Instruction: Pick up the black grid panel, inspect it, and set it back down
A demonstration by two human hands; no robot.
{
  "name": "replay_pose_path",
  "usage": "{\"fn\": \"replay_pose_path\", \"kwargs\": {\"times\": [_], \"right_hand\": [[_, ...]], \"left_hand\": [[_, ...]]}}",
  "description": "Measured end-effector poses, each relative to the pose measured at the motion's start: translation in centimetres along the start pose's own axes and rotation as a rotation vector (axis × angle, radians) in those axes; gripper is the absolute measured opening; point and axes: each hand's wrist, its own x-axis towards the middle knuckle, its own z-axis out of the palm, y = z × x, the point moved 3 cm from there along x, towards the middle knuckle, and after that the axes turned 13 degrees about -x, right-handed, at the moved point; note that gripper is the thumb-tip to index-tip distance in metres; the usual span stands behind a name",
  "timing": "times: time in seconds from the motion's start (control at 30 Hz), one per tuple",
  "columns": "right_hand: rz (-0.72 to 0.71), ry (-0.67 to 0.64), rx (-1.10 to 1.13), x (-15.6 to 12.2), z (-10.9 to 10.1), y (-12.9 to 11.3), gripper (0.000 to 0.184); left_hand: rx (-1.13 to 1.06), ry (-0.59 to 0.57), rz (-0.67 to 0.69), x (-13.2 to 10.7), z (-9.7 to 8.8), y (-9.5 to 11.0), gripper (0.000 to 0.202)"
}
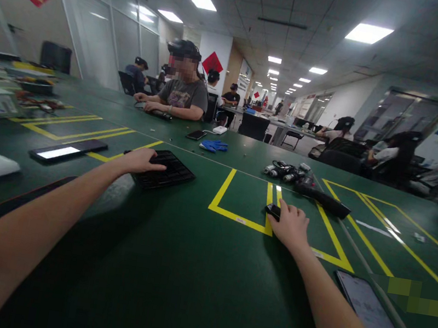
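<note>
1. Two hands reach over the green worktop (185, 269) on my feed. The left hand (142, 161) lies over the left edge of one black tray (173, 174), thumb stretched across its top; the other fingers are partly hidden, so I cannot tell whether they pinch it or merely rest.
2. One small black block (273, 211) is pinched in the fingers of the right hand (291, 225), beside the yellow tape (223, 189), well apart from the tray.
3. My first worry: the fingers cover much of the block, so a loose pinch could let it slip, and I might notice late.
4. Second: no hand steadies the tray's right edge; a sideways tug from the left alone could swing it round.
5. Third: one large phone (378, 325) lies just beside the right forearm, toward the worktop's right edge; an elbow drifting outward could knock it.
6. Counting the rest: nearer the far edge, one dark phone (196, 135), one white box (220, 130) and blue glove (214, 145) material, whether one or two I cannot tell; beyond the right hand, one long black tube (323, 200) and a heap of black-and-silver parts (286, 172) too tangled to count.
</note>
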Motion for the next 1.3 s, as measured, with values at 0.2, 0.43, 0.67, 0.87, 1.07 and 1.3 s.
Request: {"fn": "replay_pose_path", "kwargs": {"times": [0.2,0.43,0.67,0.87,1.07,1.3], "right_hand": [[-0.162,0.1,0.115,-2.0,-2.7,-4.1,0.059],[-0.559,-0.152,0.246,-6.1,-2.3,-9.4,0.055],[-0.31,0.11,0.076,-2.9,-2.5,-5.0,0.048],[-0.092,-0.025,-0.102,-1.1,0.0,-1.3,0.043],[-0.073,0.015,-0.116,-1.2,0.3,-1.5,0.039],[-0.08,-0.03,-0.11,-1.0,0.2,-1.3,0.041]], "left_hand": [[0.159,-0.122,0.263,-3.6,8.4,5.5,0.042],[0.306,-0.482,0.489,-7.8,14.5,6.4,0.045],[0.266,-0.533,0.776,-12.7,14.0,8.9,0.036],[0.376,-0.492,0.817,-14.7,14.2,10.7,0.03],[0.645,-0.227,0.375,-9.3,12.7,7.6,0.029],[0.072,-0.295,0.137,-6.9,10.7,6.1,0.01]]}}
